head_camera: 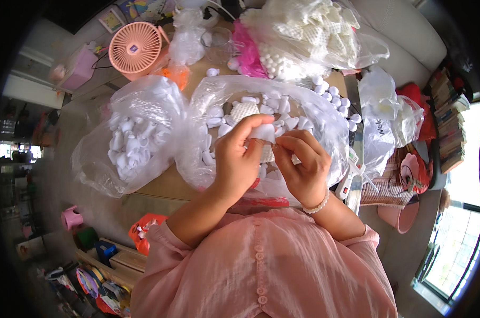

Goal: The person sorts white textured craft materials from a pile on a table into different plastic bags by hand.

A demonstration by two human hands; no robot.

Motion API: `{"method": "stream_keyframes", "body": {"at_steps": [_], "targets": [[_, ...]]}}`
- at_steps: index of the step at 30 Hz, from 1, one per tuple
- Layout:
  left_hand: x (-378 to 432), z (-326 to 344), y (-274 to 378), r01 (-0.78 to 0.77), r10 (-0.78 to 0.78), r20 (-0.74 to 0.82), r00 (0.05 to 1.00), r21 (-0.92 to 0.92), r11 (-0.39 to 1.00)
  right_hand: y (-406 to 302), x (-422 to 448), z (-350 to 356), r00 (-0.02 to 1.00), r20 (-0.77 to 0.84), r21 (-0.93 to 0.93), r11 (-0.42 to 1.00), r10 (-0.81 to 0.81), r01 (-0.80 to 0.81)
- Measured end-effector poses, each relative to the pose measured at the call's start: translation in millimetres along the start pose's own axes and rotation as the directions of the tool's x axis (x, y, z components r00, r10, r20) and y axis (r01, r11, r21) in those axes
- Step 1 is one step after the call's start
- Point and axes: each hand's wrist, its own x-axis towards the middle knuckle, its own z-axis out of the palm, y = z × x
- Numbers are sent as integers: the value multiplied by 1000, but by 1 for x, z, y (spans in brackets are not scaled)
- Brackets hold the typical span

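My left hand (242, 153) pinches a small white piece (264, 132) between thumb and fingers. My right hand (303, 161) meets its lower right edge with thumb and index fingertips; whether anything tiny is between them cannot be told. Below both hands lies an opened clear plastic bag (323, 103) with many white pieces (289, 121) spread over it and a white textured, knobbly object (244, 110) among them. To the left, another clear bag (93, 167) holds a heap of white curved pieces (138, 149).
A white glue gun (349, 179) lies right of my right hand. White balls (337, 99) sit along the table's right side. Farther back are a pink fan (134, 48), a clear cup (217, 41), a magenta bag (248, 49) and a large bag of white textured pieces (315, 30).
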Motion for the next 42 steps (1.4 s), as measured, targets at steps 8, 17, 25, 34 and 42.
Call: {"method": "stream_keyframes", "body": {"at_steps": [8, 17, 25, 34, 42], "targets": [[-14, -32, 32, -167, 178, -66, 982, 146, 975, -8, -1, -11, 990, 70, 70, 990, 122, -127], [-33, -146, 53, 96, 457, -434, 777, 798, 596, 3, 2, -25, 877, 124, 379, 794, 464, -474], [-30, -182, 45, 532, 149, -610, 778, 766, 360, 5, -1, -30, 809, 231, 465, 670, 540, -580], [-29, -133, 66, -49, 524, -90, 847, 968, 245, 11, -4, -33, 841, 282, 371, 756, 462, -540], [-32, -43, -1, -287, -70, 410, 909, 740, 609, 30, -28, -11, 817, 524, -201, 967, 239, -155]]}}
